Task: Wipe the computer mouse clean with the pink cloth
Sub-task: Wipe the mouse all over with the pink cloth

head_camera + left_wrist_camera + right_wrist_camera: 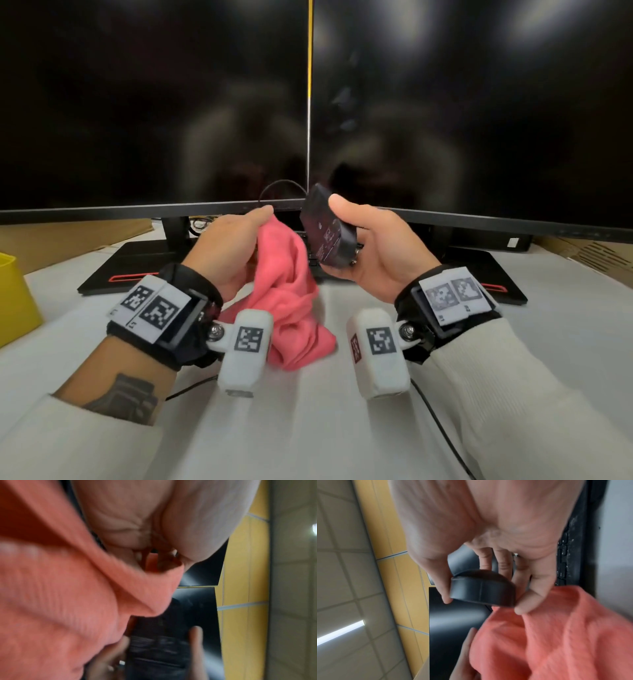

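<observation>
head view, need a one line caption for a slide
Right hand holds the black mouse underside up while left hand grips the pink cloth beside it.

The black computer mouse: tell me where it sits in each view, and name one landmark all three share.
Head: black computer mouse centre, held up underside toward the camera in the right hand.
Left wrist: blurred dark shape, low centre.
Right wrist: centre, between thumb and fingers.
Shared landmark: the pink cloth gripped by the left hand, beside the mouse.

Taking the mouse (327, 233) as landmark: the cloth (291, 294) hangs just left of it, two monitors (154, 102) stand behind, the table (308, 428) lies below, a bin (13, 298) sits far left.
</observation>
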The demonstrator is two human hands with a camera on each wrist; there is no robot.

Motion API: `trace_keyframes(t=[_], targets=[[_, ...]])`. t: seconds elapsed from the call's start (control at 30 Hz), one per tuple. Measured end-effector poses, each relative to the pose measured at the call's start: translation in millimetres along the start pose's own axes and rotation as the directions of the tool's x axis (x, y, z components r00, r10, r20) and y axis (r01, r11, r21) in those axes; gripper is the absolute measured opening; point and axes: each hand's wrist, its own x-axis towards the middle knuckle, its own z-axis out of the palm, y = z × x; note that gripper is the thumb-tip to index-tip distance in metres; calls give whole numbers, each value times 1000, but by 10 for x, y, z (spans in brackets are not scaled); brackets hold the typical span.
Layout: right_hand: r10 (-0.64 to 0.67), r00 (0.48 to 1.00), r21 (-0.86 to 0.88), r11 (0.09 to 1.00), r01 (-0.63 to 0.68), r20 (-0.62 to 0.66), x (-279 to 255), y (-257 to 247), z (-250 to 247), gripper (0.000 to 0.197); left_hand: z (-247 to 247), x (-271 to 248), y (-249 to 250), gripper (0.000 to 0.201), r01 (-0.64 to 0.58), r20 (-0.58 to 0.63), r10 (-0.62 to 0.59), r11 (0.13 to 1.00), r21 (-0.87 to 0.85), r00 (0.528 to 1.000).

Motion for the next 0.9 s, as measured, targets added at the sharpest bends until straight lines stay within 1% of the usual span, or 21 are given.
trace_keyframes(t=[0.03, 0.07, 0.13, 0.2, 0.23, 0.3, 0.33, 0.4, 0.43, 0.47, 0.53, 0.6, 0.63, 0.67, 0.7, 0.77, 0.8, 0.83, 0.9], targets=[[19, 1000, -21, 1000, -19, 1, -3, 16, 14, 34, 12, -23, 29, 33, 29, 51, -24, 996, -88, 998], [36, 999, -39, 999, -35, 4, -8, 29, 22, 37, 6, -43, 47, 34, 47, 98, -33, 988, -147, 995], [33, 999, -57, 998, -33, 9, -10, 41, 29, 43, -28, -52, 68, 37, 64, 197, -26, 980, -189, 980], [3, 1000, -54, 999, -2, 29, -12, 28, 27, 35, -66, -72, 86, 35, 87, 293, -19, 972, -220, 956], [-9, 999, -49, 999, 11, 33, -8, 24, 20, 37, -74, -88, 84, 34, 71, 324, 5, 972, -225, 946], [-36, 999, -26, 999, 37, 29, 3, 17, 17, 48, -61, -111, 51, 44, -8, 317, 74, 979, -205, 945], [-49, 998, -10, 999, 49, 35, -1, 15, 18, 48, -36, -105, 14, 47, -60, 295, 115, 980, -189, 948], [-58, 995, 8, 998, 58, 81, -17, 13, 23, 40, 44, -113, -46, 39, -139, 288, 187, 974, -181, 939], [-56, 992, 8, 998, 56, 113, -32, 14, 33, 39, 63, -104, -81, 40, -159, 293, 213, 968, -196, 932], [-55, 989, 2, 998, 55, 135, -41, 16, 43, 39, 73, -94, -112, 48, -166, 309, 230, 961, -220, 923], [-53, 985, -15, 998, 56, 165, -50, 26, 45, 45, 72, -99, -125, 79, -148, 323, 231, 954, -260, 918], [-48, 979, -21, 998, 53, 200, -66, 26, 58, 57, 81, -129, -106, 104, -142, 300, 210, 962, -232, 931], [-46, 976, -22, 998, 52, 212, -72, 24, 69, 60, 95, -155, -89, 111, -126, 310, 184, 972, -198, 933], [-43, 976, -26, 998, 49, 212, -73, 29, 81, 61, 109, -163, -85, 111, -103, 332, 153, 981, -164, 931], [-38, 978, -28, 999, 45, 206, -64, 43, 92, 60, 127, -180, -76, 106, -79, 359, 120, 989, -126, 926], [-46, 985, -30, 998, 52, 165, -41, 73, 110, 46, 187, -213, -53, 84, -36, 390, 79, 993, -117, 917], [-57, 988, -30, 998, 62, 143, -30, 86, 111, 39, 220, -217, -54, 70, -16, 388, 69, 990, -138, 919], [-71, 990, -27, 997, 75, 122, -24, 92, 106, 35, 240, -228, -51, 62, 3, 378, 56, 988, -154, 924], [-122, 989, -11, 992, 124, 79, -17, 100, 94, 32, 258, -242, -53, 63, 34, 357, 37, 981, -190, 933]])
